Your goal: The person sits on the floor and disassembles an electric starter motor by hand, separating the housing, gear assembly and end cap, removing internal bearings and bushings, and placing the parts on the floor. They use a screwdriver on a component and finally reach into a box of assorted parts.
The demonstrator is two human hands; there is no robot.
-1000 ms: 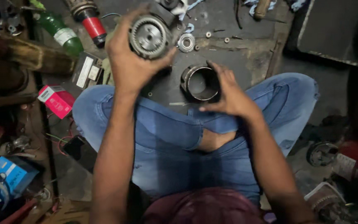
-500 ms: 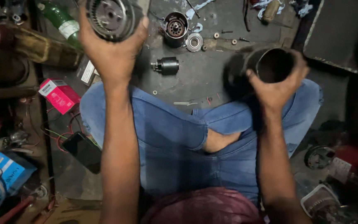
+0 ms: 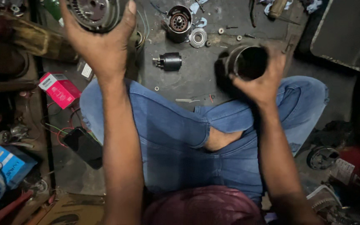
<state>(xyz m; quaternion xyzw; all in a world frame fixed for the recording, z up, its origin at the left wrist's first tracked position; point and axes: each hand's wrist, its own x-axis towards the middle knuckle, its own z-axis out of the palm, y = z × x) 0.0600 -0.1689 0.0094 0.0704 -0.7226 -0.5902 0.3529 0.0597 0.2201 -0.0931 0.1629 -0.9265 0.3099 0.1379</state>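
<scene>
The round toothed metal part (image 3: 96,12) is now held high at the upper left edge of the head view, the left hand (image 3: 101,46) wrapped under it, grip closed around its rim. A second earlier it was held nearer the middle, over the knees; it is since carried up and to the left, partly out of frame.

The dark cylindrical housing (image 3: 246,62) is no longer resting on the floor between the legs. It is lifted and held to the right by the right hand (image 3: 263,81), fingers closed round its outer wall, open end turned toward the camera.

With both parts drawn apart, a small black motor-like cylinder (image 3: 169,61) is uncovered on the floor (image 3: 188,83) between the hands. Beyond it stand an opened round casing (image 3: 179,21) and a bearing ring (image 3: 198,37).

Judgement: the two parts are separated, each hand carrying one; neither rests on the floor.

Left of the jeans: pink box (image 3: 59,89), black phone (image 3: 84,146)
</scene>
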